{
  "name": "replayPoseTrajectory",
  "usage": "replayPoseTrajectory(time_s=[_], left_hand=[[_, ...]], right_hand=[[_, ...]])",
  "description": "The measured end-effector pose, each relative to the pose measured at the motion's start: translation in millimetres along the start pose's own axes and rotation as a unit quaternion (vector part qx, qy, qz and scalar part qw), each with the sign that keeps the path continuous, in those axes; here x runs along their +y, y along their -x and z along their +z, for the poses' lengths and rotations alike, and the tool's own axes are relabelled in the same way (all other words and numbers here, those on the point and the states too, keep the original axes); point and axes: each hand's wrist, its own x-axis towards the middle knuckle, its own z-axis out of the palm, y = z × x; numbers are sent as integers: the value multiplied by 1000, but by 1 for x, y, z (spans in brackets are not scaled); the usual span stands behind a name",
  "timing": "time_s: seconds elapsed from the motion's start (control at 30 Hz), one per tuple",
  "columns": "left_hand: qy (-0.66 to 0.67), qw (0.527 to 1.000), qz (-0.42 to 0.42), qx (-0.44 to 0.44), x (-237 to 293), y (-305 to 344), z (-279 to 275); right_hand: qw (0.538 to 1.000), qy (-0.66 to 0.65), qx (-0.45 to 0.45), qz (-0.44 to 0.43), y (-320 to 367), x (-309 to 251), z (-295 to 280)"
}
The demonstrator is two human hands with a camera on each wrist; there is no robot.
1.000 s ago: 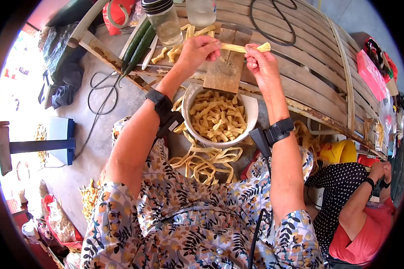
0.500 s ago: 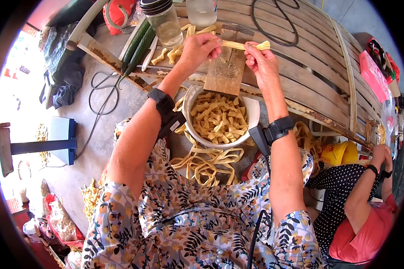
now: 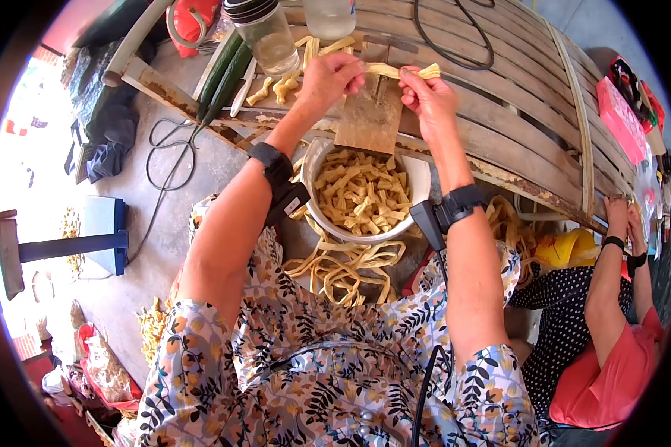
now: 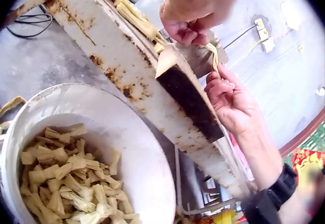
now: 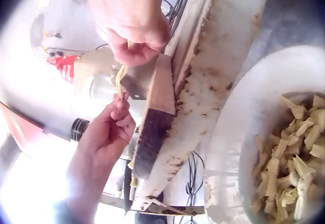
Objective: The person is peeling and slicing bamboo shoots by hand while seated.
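Above the bench edge, a pale yellow layered strip, apparently tofu skin (image 3: 384, 70), stretches between both hands. My left hand (image 3: 332, 80) pinches one end between thumb and fingers. The right hand (image 3: 431, 100) pinches the strip near its other end, and a short fanned tail sticks out past the fingertips. In the left wrist view the strip (image 4: 214, 56) bends slightly between the hands. Below them, a worn wooden board (image 3: 369, 123) juts over a white bucket (image 3: 422, 179), which holds many short knotted pieces (image 3: 361, 194) of the same yellow material.
Long loose strips (image 3: 347, 268) lie below the bucket. On the slatted bench (image 3: 514, 112) are a lidded jar (image 3: 265, 41), cucumbers (image 3: 227, 82), a white-handled knife (image 3: 243, 89), several yellow pieces (image 3: 285, 87) and a black cable (image 3: 488, 45). Another person (image 3: 611, 335) sits at the right.
Both hands keep their pinch on the strip, with only slight movement. The view has shifted a little. At the right, the other person's hands have moved up to the bench edge.
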Motion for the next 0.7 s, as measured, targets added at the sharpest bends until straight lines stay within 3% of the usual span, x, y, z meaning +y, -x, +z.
replayPoseTrajectory(time_s=[0.1, 0.23, 0.37, 0.4, 0.5, 0.57, 0.6, 0.63, 0.7], left_hand=[[-88, 995, 7, 51, -7, 3, -1], [14, 998, 0, 64, -5, 7, -23], [-37, 992, 91, 85, -5, 10, -45], [-112, 983, 101, 105, -8, 11, -49], [-385, 867, 271, 163, -15, 13, -63], [-430, 844, 279, 160, -14, 18, -70], [-378, 874, 258, 163, 4, 23, -66], [-325, 901, 234, 166, 19, 27, -61], [-353, 889, 242, 163, 14, 27, -69]], right_hand=[[997, 66, 27, -24, -2, 14, -7], [998, 60, 31, 5, 13, 1, -17], [993, 85, -54, 61, 38, -12, -23], [989, 102, -89, 68, 41, -11, -29], [969, 180, -134, 99, 65, -22, -30], [948, 251, -152, 124, 81, -25, -29], [927, 321, -160, 109, 86, -25, -32], [902, 387, -169, 95, 91, -23, -37], [824, 528, -206, 15, 95, -23, -57]])
